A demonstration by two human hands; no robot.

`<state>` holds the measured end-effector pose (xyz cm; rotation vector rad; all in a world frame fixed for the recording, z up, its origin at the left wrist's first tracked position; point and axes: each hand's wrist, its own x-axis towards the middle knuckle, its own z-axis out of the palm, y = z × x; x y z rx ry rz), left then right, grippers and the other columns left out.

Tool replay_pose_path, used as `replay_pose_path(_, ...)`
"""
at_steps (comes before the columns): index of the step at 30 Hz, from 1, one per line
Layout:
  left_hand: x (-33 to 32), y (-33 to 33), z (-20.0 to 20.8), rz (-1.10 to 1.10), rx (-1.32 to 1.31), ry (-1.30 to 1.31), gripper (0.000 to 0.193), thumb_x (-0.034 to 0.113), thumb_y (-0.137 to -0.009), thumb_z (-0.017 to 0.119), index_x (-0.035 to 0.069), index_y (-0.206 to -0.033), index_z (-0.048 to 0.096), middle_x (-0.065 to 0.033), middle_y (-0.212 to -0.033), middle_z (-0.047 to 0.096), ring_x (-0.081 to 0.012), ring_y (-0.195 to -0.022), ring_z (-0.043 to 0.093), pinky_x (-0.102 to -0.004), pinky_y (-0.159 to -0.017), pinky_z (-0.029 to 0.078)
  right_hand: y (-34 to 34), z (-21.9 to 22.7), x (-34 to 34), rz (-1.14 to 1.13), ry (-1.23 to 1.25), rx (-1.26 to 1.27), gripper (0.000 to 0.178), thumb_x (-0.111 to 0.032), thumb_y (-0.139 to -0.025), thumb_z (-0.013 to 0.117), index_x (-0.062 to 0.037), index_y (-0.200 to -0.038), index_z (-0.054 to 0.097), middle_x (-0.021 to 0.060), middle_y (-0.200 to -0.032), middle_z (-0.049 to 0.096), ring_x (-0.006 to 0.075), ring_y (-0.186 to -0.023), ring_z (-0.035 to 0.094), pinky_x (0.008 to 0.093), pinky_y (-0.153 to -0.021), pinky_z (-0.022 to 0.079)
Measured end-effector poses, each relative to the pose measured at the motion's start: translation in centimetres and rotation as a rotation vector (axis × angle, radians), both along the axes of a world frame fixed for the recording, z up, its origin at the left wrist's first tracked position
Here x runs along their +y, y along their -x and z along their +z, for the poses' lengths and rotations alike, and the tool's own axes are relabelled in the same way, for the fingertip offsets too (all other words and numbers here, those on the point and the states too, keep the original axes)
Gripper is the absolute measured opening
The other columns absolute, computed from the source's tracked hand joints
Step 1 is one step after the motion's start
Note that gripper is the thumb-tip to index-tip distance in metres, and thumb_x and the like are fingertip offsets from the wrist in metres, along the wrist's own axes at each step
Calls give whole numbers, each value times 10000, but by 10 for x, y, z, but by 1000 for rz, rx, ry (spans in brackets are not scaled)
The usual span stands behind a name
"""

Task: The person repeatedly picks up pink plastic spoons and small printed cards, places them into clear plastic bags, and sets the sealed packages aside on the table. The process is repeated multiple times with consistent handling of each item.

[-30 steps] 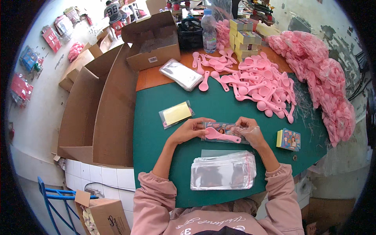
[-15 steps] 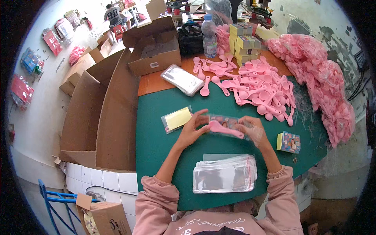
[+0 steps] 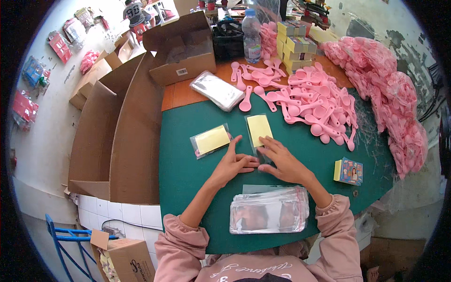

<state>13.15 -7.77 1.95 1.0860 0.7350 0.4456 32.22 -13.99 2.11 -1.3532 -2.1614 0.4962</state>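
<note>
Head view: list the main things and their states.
Right packet: flat, yellow side up
Left packet: flat, yellow side up
Left hand: open
Right hand: open, touching right packet
Bottle: upright, capped
Pink spoons: loosely piled
Near bags: stacked flat
Cards: stacked
Long carton: open

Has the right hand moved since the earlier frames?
Yes: the right hand has moved left, farther from the small card stack.

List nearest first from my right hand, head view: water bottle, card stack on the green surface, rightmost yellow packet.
1. Yellow packet: near end under your right hand.
2. Card stack: off to the right.
3. Water bottle: at the table's far side.
</note>
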Motion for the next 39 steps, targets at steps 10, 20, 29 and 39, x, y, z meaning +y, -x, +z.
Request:
replay_pose_path(10,-3,0,-11,19,30,-138,572,25,-883,455,63,-1354,133,-191,-983,605,-219,-886,624,-303,-748,525,11,4,1,-188,-142,79,297,-126,-765,605,-40,-1042,542,150,-1105,491,315,-1074,447,395,-907,370)
replay_pose_path(20,-5,1,-12,-56,18,-186,553,119,-912,445,112,-1376,144,-153,-941,609,-167,-906,588,-311,-755,525,24,6,-1,-148,-37,45,180,-143,-696,643,-68,-822,539,87,-889,484,266,-916,469,379,-735,363)
replay_pose_path(29,1,-12,-3,59,141,-93,453,41,-872,466,64,-1285,282,-128,-866,626,-168,-784,624,-285,-699,533,15,10,0,-11,-100,-81,142,-133,-712,616,-62,-788,520,79,-791,486,230,-846,480,342,-695,361)
replay_pose_path(39,4,-8,-12,15,157,-109,201,62,-891,425,39,-1081,484,-82,-917,630,-135,-839,609,-239,-675,510,-125,56,6,-985,-267,-622,230,-90,-738,552,12,-943,526,163,-881,536,311,-795,517,384,-708,420)
